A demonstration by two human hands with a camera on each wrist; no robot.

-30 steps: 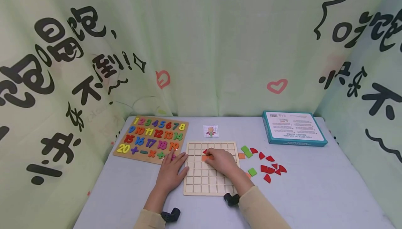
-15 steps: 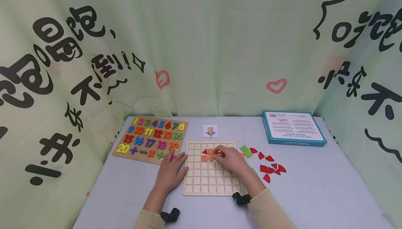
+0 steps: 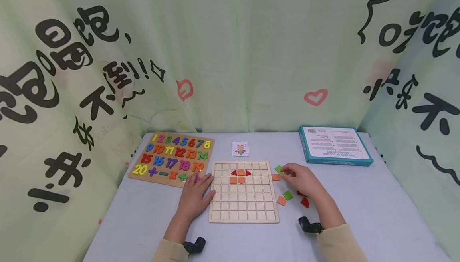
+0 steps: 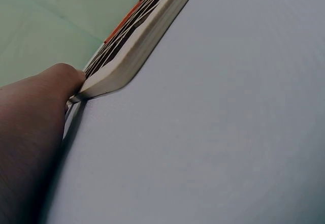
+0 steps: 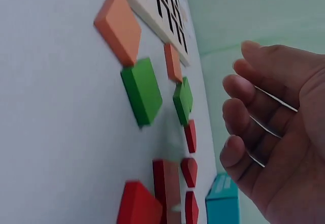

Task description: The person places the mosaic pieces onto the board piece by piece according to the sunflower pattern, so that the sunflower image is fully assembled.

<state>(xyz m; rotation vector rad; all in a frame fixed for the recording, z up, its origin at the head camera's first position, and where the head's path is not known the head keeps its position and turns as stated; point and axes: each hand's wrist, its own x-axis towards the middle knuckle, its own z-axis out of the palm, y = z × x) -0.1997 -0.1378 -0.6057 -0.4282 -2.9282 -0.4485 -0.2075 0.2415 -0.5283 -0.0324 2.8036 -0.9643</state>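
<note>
A wooden grid board point(image 3: 244, 210) lies on the table. Its upper cells hold two red triangles point(image 3: 248, 173), two orange squares point(image 3: 233, 180) and an orange round piece point(image 3: 241, 180). My left hand point(image 3: 195, 198) lies with fingers spread between this board and the number board point(image 3: 143, 175); its thumb point(image 4: 66, 76) touches the grid board's edge in the left wrist view. My right hand point(image 3: 303, 180) hovers over loose pieces, fingers loosely bent and holding nothing in the right wrist view. Nearest it are green squares point(image 5: 142, 92), orange squares point(image 5: 119, 26) and several red pieces point(image 5: 190, 170), some hidden in the head view.
A small pattern card point(image 3: 240, 149) lies behind the grid board. The teal box point(image 3: 336, 145) stands at the back right. Colourful numerals fill the number board at the left. A printed curtain point(image 3: 223, 54) encloses the table's far side.
My right hand has moved right, from the grid board to above the loose pieces. A second red triangle now shows beside the upper orange square. My left hand stays in place.
</note>
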